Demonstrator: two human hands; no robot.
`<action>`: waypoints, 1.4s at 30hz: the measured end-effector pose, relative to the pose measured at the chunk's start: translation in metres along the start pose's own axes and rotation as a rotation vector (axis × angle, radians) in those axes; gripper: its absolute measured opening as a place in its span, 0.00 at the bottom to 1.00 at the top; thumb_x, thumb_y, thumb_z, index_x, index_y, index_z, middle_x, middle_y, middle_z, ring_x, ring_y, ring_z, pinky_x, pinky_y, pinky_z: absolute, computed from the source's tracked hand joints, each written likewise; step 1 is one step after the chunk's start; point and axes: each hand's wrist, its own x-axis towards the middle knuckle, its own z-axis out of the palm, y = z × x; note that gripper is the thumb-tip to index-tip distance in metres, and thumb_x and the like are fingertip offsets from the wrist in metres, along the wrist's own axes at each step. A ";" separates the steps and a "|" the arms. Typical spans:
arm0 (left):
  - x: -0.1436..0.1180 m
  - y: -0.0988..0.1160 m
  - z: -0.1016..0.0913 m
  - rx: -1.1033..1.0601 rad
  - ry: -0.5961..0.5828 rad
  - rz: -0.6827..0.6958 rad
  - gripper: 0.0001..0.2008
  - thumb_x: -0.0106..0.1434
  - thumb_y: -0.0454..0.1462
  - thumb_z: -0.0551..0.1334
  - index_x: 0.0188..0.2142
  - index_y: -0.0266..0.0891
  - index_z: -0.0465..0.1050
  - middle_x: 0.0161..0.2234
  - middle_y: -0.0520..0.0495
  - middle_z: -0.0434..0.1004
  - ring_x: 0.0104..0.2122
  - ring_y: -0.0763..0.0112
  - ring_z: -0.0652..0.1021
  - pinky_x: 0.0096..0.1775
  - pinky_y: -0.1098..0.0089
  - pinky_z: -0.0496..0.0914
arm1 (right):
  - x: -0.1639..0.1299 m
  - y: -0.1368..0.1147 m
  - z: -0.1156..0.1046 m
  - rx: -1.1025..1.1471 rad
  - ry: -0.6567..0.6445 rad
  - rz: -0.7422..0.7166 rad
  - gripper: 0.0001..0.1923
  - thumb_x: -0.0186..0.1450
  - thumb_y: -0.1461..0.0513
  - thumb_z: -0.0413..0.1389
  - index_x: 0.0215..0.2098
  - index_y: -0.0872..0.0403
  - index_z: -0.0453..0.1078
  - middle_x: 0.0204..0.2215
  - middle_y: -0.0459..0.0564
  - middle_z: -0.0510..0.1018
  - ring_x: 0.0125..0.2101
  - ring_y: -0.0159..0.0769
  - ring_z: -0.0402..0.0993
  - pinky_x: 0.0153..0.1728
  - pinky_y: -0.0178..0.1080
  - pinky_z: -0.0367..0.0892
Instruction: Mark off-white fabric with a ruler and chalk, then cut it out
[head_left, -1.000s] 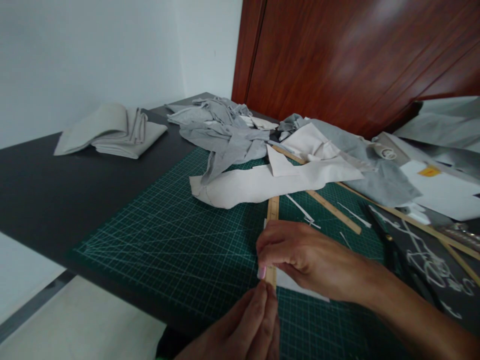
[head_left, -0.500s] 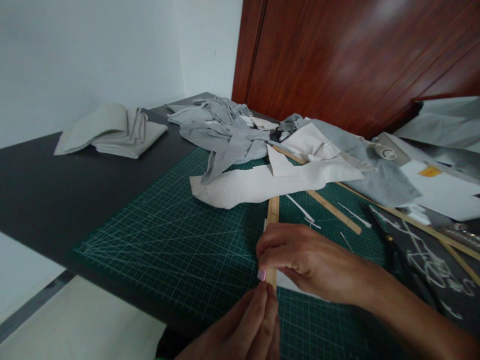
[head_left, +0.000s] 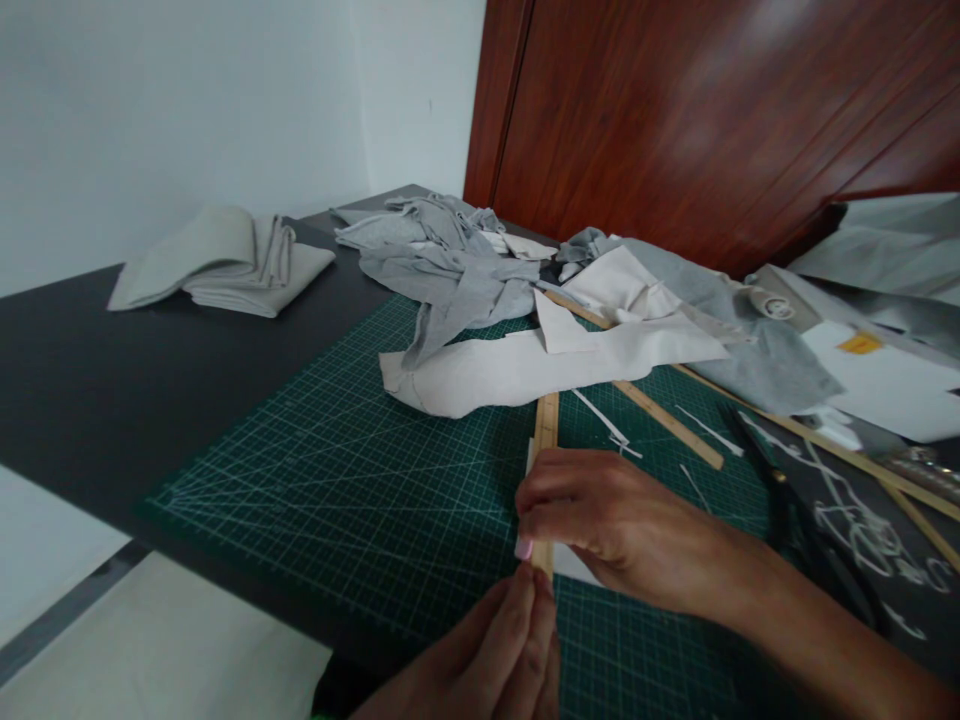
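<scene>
A wooden ruler lies lengthwise on the green cutting mat, over a white piece of fabric or paper. With fingers pressed together, my left hand holds the ruler's near end. My right hand is curled over the ruler just beyond, fingers closed in a pinch at its left edge. A small pale pink spot shows at the fingertips; whether it is a nail or a small held thing, I cannot tell. Most of the white piece is hidden under the ruler and right hand.
A long white fabric piece crosses the mat beyond my hands. Grey cloth is heaped behind it, and folded fabric lies at left. Black scissors, a second wooden ruler and tangled white cord are at right.
My right hand has shifted very slightly to the right along with its forearm. The left hand and the ruler look still.
</scene>
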 end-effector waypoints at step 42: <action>-0.002 0.001 0.001 0.056 -0.029 0.050 0.18 0.74 0.31 0.52 0.54 0.30 0.77 0.54 0.42 0.84 0.57 0.63 0.79 0.63 0.61 0.65 | 0.007 0.041 -0.015 -0.137 0.098 0.008 0.21 0.73 0.78 0.48 0.37 0.58 0.81 0.36 0.55 0.83 0.42 0.44 0.77 0.42 0.44 0.70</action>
